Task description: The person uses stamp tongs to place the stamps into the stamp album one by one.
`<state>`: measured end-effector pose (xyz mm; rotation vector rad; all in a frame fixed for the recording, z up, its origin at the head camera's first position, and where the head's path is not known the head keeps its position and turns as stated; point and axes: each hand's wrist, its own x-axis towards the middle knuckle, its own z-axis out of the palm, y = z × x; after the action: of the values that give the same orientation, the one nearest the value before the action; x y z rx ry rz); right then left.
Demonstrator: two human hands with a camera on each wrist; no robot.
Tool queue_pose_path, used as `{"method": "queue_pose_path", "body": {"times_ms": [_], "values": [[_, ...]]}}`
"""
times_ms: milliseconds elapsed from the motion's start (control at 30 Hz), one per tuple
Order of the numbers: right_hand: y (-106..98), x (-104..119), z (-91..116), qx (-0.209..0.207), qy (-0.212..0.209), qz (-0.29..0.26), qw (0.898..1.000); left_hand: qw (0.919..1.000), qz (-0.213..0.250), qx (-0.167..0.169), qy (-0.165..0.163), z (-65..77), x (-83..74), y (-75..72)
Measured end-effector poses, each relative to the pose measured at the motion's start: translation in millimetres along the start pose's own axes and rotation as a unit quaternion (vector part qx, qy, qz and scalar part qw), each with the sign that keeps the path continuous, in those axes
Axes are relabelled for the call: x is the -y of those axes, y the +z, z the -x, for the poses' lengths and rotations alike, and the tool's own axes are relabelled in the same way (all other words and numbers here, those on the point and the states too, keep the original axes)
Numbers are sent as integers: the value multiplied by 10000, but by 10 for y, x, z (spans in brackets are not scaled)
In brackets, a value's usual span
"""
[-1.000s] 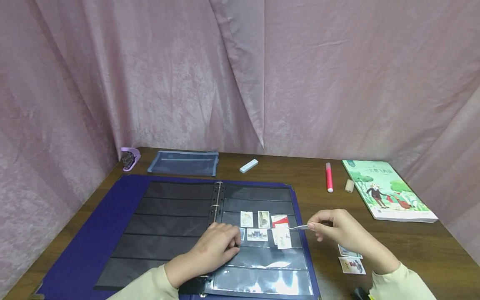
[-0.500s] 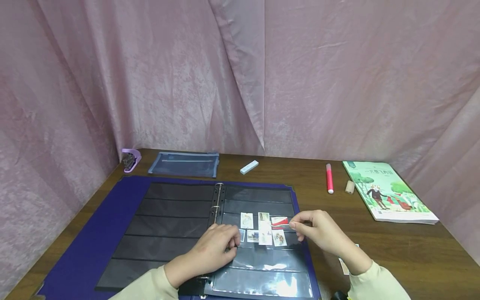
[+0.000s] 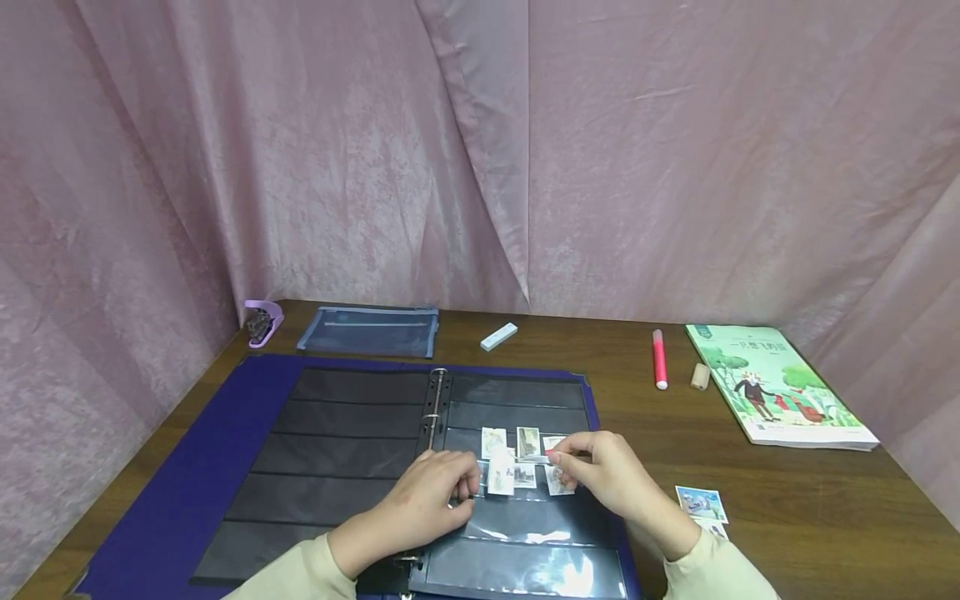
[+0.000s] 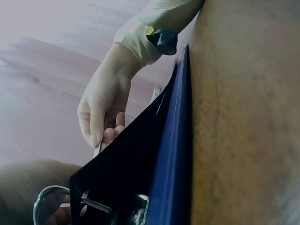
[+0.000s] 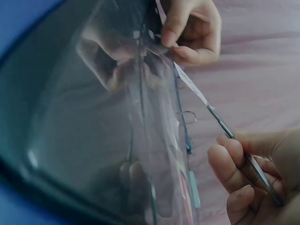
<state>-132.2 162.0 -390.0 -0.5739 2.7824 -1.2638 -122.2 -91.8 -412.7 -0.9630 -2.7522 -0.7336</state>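
Note:
My right hand [image 3: 603, 471] holds slim metal tweezers [image 5: 221, 123] between thumb and fingers. At their tip is a pale stamp [image 3: 501, 473], seen edge-on in the right wrist view, over the right page of the open stamp album [image 3: 172, 492]. My left hand [image 3: 427, 492] rests on that page near the binder rings [image 3: 431, 417], fingers loosely bent, thumb and a fingertip at the clear pocket film. Around the held stamp, other stamps such as a brownish one [image 3: 528, 442] and a grey one [image 3: 525, 476] sit in the pocket rows. The right hand partly hides a red-and-white stamp [image 3: 552, 443].
Loose stamps [image 3: 702, 504] lie on the table right of the album. Farther back are a green picture book [image 3: 780, 383], a pink marker [image 3: 659, 360], a beige eraser-like block [image 3: 700, 377], a white block [image 3: 498, 336], a blue zip pouch [image 3: 371, 331] and a purple stapler-like object [image 3: 262, 322].
My right hand has moved left across the page, carrying the stamp in the tweezers from the right end of the row to beside the left hand. The left hand has stayed in place.

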Motion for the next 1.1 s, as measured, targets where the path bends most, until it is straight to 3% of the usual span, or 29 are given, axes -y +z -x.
{"method": "queue_pose_path", "body": {"times_ms": [300, 633, 1100], "values": [[138, 26, -3, -228, 6, 97, 9997, 9980, 603, 153, 78, -13, 9, -54], [202, 55, 18, -244, -236, 727, 9968, 9975, 691, 96, 99, -20, 33, -48], [215, 88, 56, 509, -73, 497, 9974, 9983, 570, 112, -3, -22, 3, -66]]}}
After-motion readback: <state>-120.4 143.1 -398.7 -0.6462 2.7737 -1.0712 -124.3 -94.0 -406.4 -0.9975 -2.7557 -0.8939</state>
